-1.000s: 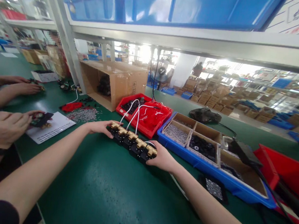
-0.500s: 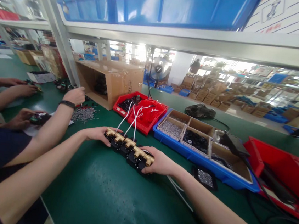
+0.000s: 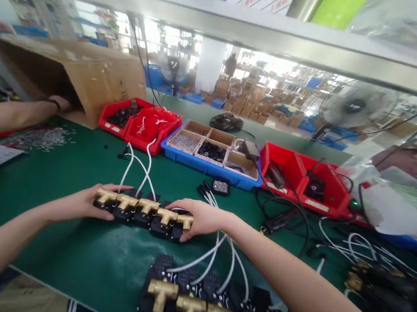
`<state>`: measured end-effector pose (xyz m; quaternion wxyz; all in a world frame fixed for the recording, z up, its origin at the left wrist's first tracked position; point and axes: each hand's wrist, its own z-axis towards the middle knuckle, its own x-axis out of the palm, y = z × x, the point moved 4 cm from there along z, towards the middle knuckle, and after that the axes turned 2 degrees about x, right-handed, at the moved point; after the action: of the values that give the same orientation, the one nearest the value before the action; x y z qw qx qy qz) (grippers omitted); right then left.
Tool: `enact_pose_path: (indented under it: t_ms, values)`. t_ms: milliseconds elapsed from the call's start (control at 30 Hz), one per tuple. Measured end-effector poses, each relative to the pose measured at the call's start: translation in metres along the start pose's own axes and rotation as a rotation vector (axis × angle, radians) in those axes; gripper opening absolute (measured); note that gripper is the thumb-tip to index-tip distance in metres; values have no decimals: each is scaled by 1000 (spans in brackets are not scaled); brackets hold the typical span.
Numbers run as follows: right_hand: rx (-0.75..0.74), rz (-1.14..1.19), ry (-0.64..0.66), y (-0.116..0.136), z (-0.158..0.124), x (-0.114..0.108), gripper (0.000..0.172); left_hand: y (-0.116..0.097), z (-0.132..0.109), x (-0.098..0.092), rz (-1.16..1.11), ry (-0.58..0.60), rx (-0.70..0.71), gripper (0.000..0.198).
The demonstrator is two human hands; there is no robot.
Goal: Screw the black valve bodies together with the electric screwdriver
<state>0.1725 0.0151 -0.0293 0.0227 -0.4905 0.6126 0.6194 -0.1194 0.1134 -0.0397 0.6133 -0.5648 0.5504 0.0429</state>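
Note:
My left hand (image 3: 86, 203) grips the left end of a row of black valve units with brass tee fittings (image 3: 147, 208). Around the right end of that same row, my right hand (image 3: 205, 219) is closed, thumb in front and fingers behind. White cables rise from the backs of the black housings. Nearer to me, partly under my right forearm, lies a second row of brass tee fittings on black housings (image 3: 190, 309), its white cables running back to black plugs.
A blue tray of small parts (image 3: 207, 165), red bins (image 3: 143, 141) and a cardboard box (image 3: 104, 80) line the back. Another person's hand (image 3: 60, 103) reaches into the box. Loose screws (image 3: 48, 138) lie left; black-and-brass units (image 3: 380, 293) and cables lie right.
My view has swung to the right, bringing the second valve row and the right-hand bins into sight. Both hands still hold the first row. The other person's hand has moved into the cardboard box.

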Motion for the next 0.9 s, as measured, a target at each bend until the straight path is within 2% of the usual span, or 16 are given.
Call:
enact_pose_path:
  t_ms: [67,267,667,900]
  values:
    - [10,-1,-5,-4,-15,1,88,-6,-2,14,-14,52,-6,80]
    - [70,38,-22,-15,-52,3,83,-32,-6,44,-31,34,8,88]
    - [178,116,29,-34,-103,2,82,-70,-11,85,-9,15,71,90]
    - [98,38,33,-39,-130,-6,78,-91,-17,101,37,111,55,84]
